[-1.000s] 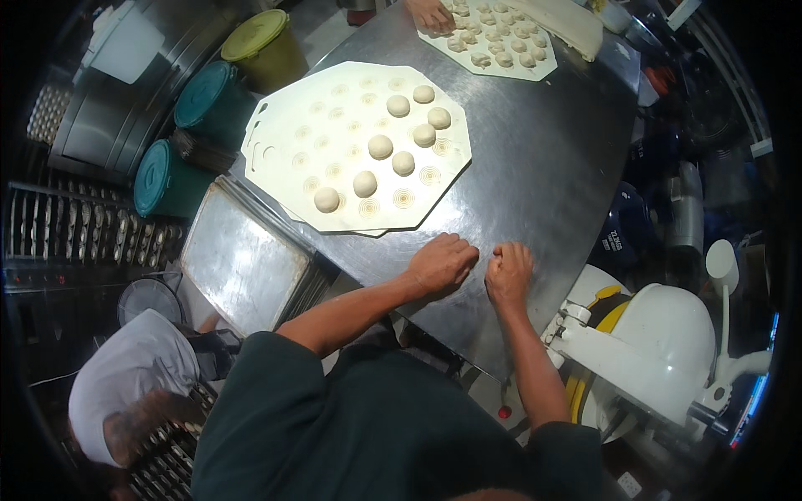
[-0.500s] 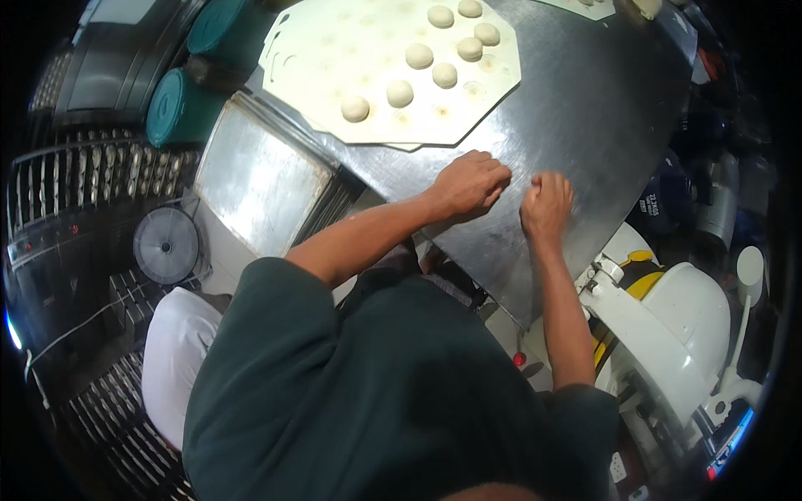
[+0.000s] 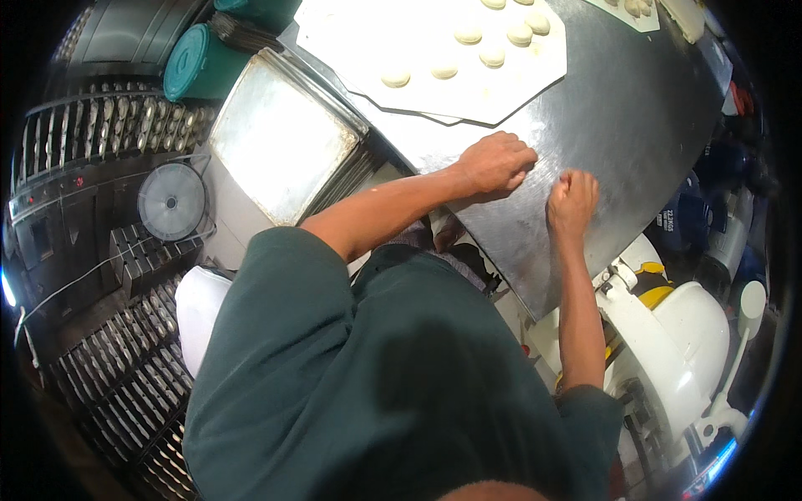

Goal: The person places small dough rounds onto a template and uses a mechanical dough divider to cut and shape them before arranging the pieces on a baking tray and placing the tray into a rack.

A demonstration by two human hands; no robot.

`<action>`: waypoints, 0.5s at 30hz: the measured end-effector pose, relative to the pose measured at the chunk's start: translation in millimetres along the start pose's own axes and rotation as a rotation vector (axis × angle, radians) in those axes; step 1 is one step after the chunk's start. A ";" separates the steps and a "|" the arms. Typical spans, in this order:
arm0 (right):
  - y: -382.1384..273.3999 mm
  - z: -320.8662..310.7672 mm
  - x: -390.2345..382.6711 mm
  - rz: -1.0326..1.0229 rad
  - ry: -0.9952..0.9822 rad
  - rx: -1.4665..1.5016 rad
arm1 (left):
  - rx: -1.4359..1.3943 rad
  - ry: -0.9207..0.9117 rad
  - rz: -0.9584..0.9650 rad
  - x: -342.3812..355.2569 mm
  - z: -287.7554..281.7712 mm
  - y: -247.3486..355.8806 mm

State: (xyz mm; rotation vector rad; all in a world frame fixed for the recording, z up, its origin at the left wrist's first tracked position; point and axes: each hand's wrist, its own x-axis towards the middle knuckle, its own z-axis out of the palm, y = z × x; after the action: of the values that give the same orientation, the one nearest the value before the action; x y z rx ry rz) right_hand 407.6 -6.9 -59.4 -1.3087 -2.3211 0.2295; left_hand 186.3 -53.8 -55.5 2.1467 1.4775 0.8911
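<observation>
Both my hands are over the bare steel table (image 3: 635, 100), a short gap between them. My left hand (image 3: 499, 162) has its fingers curled under, palm down, close to the near edge of a white board. To its right, my right hand (image 3: 573, 204) is curled too, knuckles up. Whatever is under either palm is hidden. Beyond them lies the white eight-sided board (image 3: 351, 58), apparently on top of another board. Several round, pale dough balls (image 3: 444, 71) are spaced over its surface.
Stacked metal trays (image 3: 276, 125) stand left of the table, near a green lidded bin (image 3: 185, 65) and tray racks (image 3: 125, 367). A round grey grille (image 3: 171, 203) and a person's white garment (image 3: 200, 309) are lower left. A white machine (image 3: 689, 334) stands right.
The whole view has shifted, so the board sits higher and partly out of the picture. My hands stay curled on the table, with only slight movement.
</observation>
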 end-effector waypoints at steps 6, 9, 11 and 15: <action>-17.5 -4.0 -27.1 -0.046 -0.078 0.193 | -0.126 0.130 -0.003 -33.1 13.8 15.1; 3.3 -30.6 -83.4 -0.247 -0.182 0.189 | -0.190 0.094 0.000 -74.0 -6.7 -8.8; 21.7 -43.1 -91.4 -0.251 -0.207 0.126 | -0.118 -0.069 0.002 -74.0 -30.7 -28.4; -16.4 -1.0 -23.4 -0.008 -0.016 0.089 | 0.020 0.039 -0.006 -24.6 -4.7 -8.7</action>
State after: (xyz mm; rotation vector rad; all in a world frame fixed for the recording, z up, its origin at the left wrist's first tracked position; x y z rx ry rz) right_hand 405.8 -35.5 -59.8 -1.2592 -2.3014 0.3377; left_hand 171.2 -73.6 -64.5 2.1497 1.5173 0.9245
